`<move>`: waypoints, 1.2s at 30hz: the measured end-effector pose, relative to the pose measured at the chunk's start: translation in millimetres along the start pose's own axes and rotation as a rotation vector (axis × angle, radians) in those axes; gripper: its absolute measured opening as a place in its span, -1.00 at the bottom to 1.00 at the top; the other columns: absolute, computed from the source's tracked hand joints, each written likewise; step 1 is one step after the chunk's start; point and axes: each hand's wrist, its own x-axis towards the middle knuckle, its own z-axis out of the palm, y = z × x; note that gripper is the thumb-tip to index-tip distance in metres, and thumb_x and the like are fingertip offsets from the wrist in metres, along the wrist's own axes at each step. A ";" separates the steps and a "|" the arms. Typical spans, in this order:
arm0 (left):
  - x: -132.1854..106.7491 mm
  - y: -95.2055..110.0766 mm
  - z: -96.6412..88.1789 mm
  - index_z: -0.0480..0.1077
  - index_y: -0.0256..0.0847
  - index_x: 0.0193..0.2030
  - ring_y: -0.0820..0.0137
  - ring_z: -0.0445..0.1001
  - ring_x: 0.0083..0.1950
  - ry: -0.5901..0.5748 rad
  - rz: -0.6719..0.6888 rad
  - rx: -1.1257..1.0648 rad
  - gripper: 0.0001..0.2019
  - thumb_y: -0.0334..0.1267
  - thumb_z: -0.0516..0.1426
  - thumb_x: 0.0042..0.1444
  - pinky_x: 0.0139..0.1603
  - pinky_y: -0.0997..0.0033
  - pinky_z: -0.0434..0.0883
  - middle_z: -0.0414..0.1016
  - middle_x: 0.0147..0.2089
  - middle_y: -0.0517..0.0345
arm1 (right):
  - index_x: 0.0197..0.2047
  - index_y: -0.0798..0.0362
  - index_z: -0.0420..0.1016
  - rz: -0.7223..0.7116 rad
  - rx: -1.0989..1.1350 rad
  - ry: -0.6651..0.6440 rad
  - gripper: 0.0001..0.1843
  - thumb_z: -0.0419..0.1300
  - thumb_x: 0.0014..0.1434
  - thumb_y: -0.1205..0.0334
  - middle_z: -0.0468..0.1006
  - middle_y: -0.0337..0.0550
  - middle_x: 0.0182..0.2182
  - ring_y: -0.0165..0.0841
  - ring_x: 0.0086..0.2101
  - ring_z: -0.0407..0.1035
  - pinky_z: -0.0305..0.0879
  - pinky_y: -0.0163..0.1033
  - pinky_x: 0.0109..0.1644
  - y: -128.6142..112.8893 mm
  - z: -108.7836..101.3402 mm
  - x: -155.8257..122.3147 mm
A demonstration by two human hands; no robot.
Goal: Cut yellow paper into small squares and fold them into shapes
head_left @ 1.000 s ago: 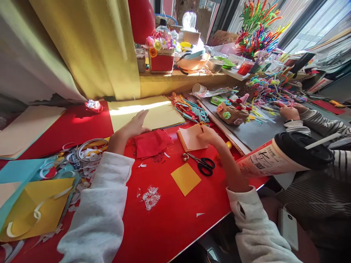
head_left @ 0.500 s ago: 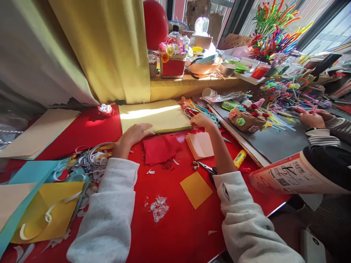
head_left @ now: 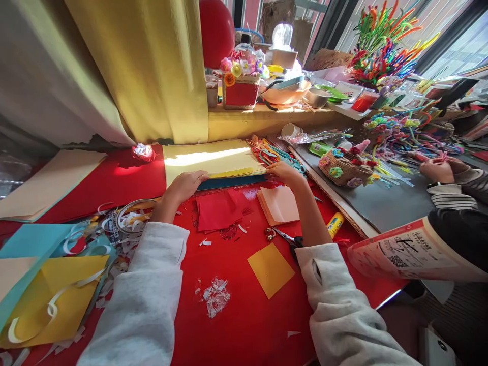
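Observation:
A stack of pale yellow paper (head_left: 209, 158) lies at the back of the red table, with a dark blue sheet (head_left: 232, 181) showing beneath its front edge. At the stack's front left corner, my left hand (head_left: 185, 186) grips the upper sheets. My right hand (head_left: 285, 173) holds the same sheets at the front right corner. Their front edge is lifted a little and fanned. Just in front lie red paper pieces (head_left: 219, 211) and a pad of pale pink squares (head_left: 277, 203). An orange-yellow square (head_left: 271, 270) lies nearer, beside black-handled scissors (head_left: 288, 237).
A glue stick (head_left: 335, 223), a cardboard edge and a paper cup (head_left: 404, 251) stand to the right. White scraps (head_left: 216, 297) lie in the middle; coloured paper (head_left: 57, 295) and strips at left. A co-worker's hands (head_left: 438, 170) work at far right beside a decorated basket (head_left: 345, 168).
The front edge of the yellow sheets has risen and fanned, and the dark blue sheet now shows below it. My left fingers have closed on the corner. The view has shifted slightly.

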 end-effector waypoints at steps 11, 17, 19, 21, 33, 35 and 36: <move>1.6 2.7 1.5 0.41 -0.02 0.00 0.29 0.41 0.08 0.013 -0.003 0.012 -0.64 -0.09 -0.13 0.25 0.03 0.40 0.29 0.46 0.08 0.22 | -0.52 0.14 0.40 0.132 0.276 0.027 -0.71 0.09 -0.14 0.73 0.46 -0.24 -0.64 -0.46 -0.59 0.38 0.42 -0.37 -0.42 5.4 3.2 -1.3; 1.9 6.5 0.8 0.42 -0.02 0.00 0.23 0.41 0.08 0.037 -0.080 0.052 -0.63 -0.09 -0.13 0.24 0.03 0.33 0.31 0.46 0.08 0.17 | -0.52 0.13 0.32 0.143 0.370 0.095 -0.75 0.14 -0.07 0.67 0.43 -0.27 -0.64 -0.48 -0.57 0.38 0.43 -0.37 -0.39 11.4 6.5 2.1; 1.6 8.9 -0.4 0.37 -0.01 0.06 0.20 0.41 0.08 0.045 -0.097 0.039 -0.62 -0.09 -0.16 0.25 0.02 0.29 0.32 0.45 0.09 0.16 | -0.54 0.13 0.32 0.135 0.390 0.097 -0.76 0.12 -0.04 0.65 0.42 -0.27 -0.65 -0.49 -0.59 0.35 0.41 -0.37 -0.41 11.4 9.7 2.6; 1.0 11.9 -1.9 0.27 -0.04 0.15 0.16 0.41 0.08 0.068 -0.113 0.021 -0.60 -0.10 -0.17 0.26 0.00 0.24 0.33 0.44 0.10 0.09 | -0.53 0.14 0.34 0.121 0.415 0.078 -0.79 0.11 0.00 0.62 0.41 -0.27 -0.66 -0.49 -0.60 0.33 0.40 -0.37 -0.43 8.6 14.6 2.3; -0.1 19.0 6.9 0.13 -0.19 0.21 0.16 0.34 0.14 0.010 0.016 0.166 -0.55 -0.07 -0.07 0.23 0.05 0.20 0.32 0.31 0.18 -0.05 | -0.22 0.16 0.36 0.047 0.821 -0.280 -0.74 -0.13 0.28 0.33 0.55 -0.08 -0.45 -0.35 -0.31 0.48 0.45 -0.16 -0.13 -19.7 18.1 -5.9; -2.4 19.8 6.6 0.17 -0.16 0.18 0.16 0.40 0.07 0.034 -0.012 0.209 -0.61 -0.14 -0.14 0.27 0.00 0.19 0.35 0.36 0.14 -0.02 | -0.17 0.14 0.34 0.018 0.867 -0.371 -0.68 -0.15 0.31 0.15 0.56 -0.02 -0.35 -0.32 -0.23 0.48 0.43 -0.14 -0.09 -21.5 18.1 -9.4; -3.6 20.7 6.0 0.19 -0.15 0.17 0.15 0.40 0.06 0.047 -0.019 0.225 -0.61 -0.11 -0.14 0.27 -0.02 0.18 0.35 0.37 0.13 -0.01 | -0.14 0.14 0.33 0.004 0.870 -0.397 -0.64 -0.15 0.31 0.08 0.55 0.01 -0.30 -0.31 -0.20 0.47 0.42 -0.13 -0.08 -23.1 19.6 -11.4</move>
